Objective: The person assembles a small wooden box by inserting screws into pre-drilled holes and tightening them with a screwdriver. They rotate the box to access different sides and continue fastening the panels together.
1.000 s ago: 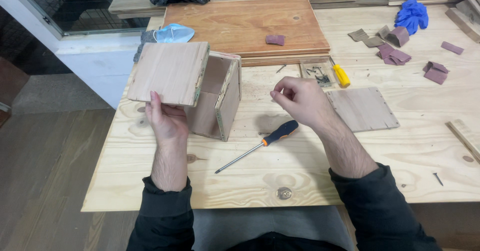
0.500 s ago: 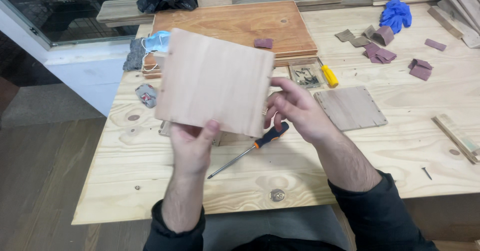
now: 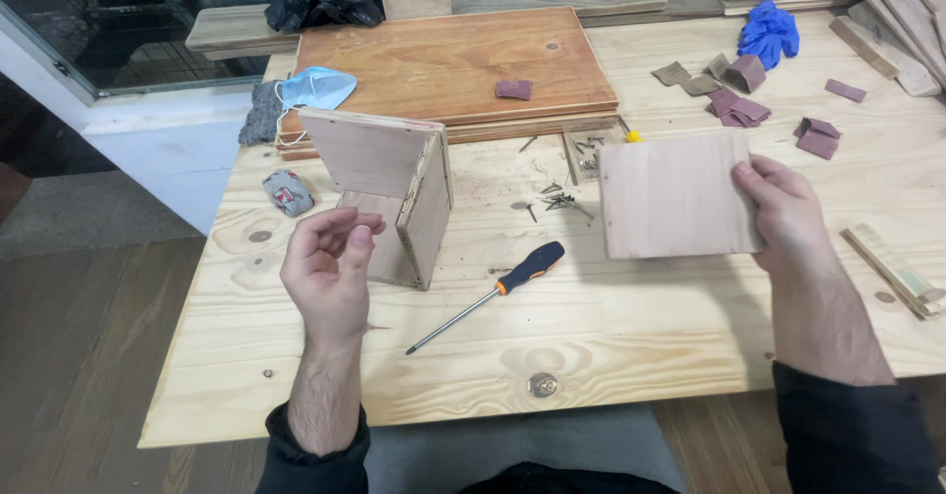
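One square wooden panel (image 3: 678, 196) is held upright by its right edge — face toward the camera, grain vertical — above the plywood table (image 3: 641, 327). The right hand (image 3: 788, 213) pinches it, fingers behind, thumb in front. The left hand (image 3: 325, 267) is empty, half open, fingers curled, just in front of one partly built wooden box (image 3: 394, 194). One screwdriver (image 3: 488, 295) lies between the hands, tip pointing near-left. Loose screws (image 3: 557, 200) lie beyond it.
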